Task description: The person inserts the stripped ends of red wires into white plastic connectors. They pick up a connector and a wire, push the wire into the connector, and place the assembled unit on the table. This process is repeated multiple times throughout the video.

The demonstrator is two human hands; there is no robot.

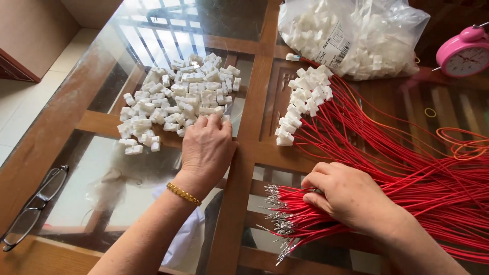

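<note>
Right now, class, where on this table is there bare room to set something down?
Bare glass lies between the spectacles and the left hand, below the loose white connectors. The right side is crowded: red wires under the right hand, bag, pink clock.

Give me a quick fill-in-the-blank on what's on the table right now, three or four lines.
1. The left hand reaches into the loose pile of ____ connectors.
2. The right hand rests on a bundle of ____ wires.
3. The alarm clock at the far right is ____.
4. The glasses lie to the ____ of the left hand.

Missing words: white; red; pink; left
</note>
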